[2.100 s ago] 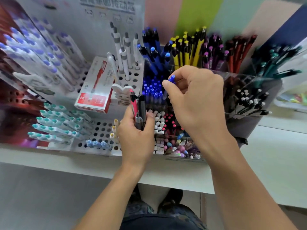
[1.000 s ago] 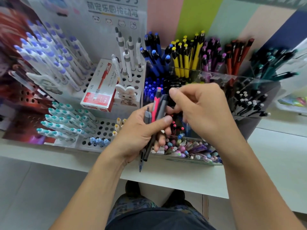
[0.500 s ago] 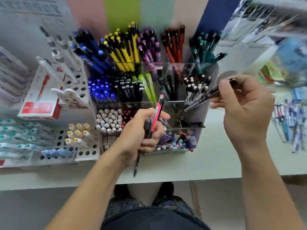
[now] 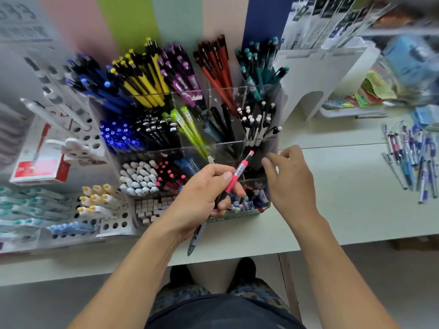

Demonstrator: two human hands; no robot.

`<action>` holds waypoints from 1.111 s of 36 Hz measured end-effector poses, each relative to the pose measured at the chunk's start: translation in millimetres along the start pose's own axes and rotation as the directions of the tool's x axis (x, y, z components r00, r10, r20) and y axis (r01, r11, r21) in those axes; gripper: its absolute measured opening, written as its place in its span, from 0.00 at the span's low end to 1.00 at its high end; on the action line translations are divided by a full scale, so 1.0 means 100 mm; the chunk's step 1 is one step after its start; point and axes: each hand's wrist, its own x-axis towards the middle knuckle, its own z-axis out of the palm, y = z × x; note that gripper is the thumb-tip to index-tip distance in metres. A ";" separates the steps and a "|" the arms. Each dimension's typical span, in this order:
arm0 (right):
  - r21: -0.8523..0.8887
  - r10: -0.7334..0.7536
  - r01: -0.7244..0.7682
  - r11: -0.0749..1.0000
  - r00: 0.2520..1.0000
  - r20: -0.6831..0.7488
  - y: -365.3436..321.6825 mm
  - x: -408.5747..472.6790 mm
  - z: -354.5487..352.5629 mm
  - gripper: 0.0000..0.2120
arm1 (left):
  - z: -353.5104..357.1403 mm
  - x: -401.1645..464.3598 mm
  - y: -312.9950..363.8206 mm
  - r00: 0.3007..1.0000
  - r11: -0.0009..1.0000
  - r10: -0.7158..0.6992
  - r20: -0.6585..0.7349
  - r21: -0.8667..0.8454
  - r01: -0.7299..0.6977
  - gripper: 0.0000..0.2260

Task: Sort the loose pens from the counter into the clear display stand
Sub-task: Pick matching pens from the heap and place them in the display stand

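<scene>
A white counter (image 4: 356,186) runs under both hands. On it, just beyond the hands, stands the clear stand (image 4: 262,100), its tiered compartments packed by colour — blue, yellow, purple, red and teal at the back, black, green and white-capped in the middle. Well off to the right of the right hand lies the pile of loose pens (image 4: 413,160), not yet sorted.

The left hand (image 4: 202,198) is curled round a small bunch: a pink pen (image 4: 237,175) slants up past the thumb, and a grey pen (image 4: 196,238) pokes out below the palm. There may be others in the fist; the view is too blurred to say.

The right hand (image 4: 288,184) holds nothing, its fingers loosely spread beside the stand's right wall, just right of the pink pen's tip.

To do this step well, the free hand should pinch one pen near its top, draw it clear of the bunch, find the compartment of matching colour — and lower it tip down between its neighbours without toppling them.
</scene>
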 end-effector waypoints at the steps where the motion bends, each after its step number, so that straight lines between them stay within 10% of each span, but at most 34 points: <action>1: 0.017 0.008 -0.008 1.000 1.000 -0.009 -0.06 0.01 -0.06 0.13 | -0.01 -0.01 -0.01 1.000 0.999 0.012 -0.018 0.031 -0.011 0.08; 4: 0.380 0.000 -0.022 0.925 0.998 0.060 -0.33 0.02 -0.30 0.09 | -0.02 -0.04 0.00 0.998 0.998 0.035 -0.045 0.049 -0.032 0.08; 8: 0.797 -0.059 -0.278 0.536 0.930 0.364 -0.61 -0.03 -0.32 0.03 | -0.06 -0.09 0.09 0.994 0.996 0.086 -0.063 0.015 -0.085 0.08; 13: 0.899 -0.016 -0.189 0.394 0.977 0.212 -0.75 0.06 -0.30 0.07 | -0.27 -0.16 0.25 0.936 0.976 0.213 -0.280 0.106 -0.190 0.07; 19: 0.844 -0.120 0.242 0.478 0.970 -0.210 -1.09 0.33 -0.51 0.08 | -0.52 -0.19 0.40 0.867 0.956 0.235 -0.439 -0.058 -0.288 0.18; 29: 0.540 -0.079 0.437 0.719 0.824 -0.560 -1.11 0.48 -0.44 0.09 | -0.57 -0.27 0.43 0.928 0.929 0.249 -0.277 -0.204 -0.310 0.16; 40: 0.815 -0.104 0.131 0.565 0.991 -0.088 -0.84 0.24 -0.41 0.10 | -0.66 -0.35 0.39 0.848 0.915 0.357 -0.391 -0.036 -0.401 0.04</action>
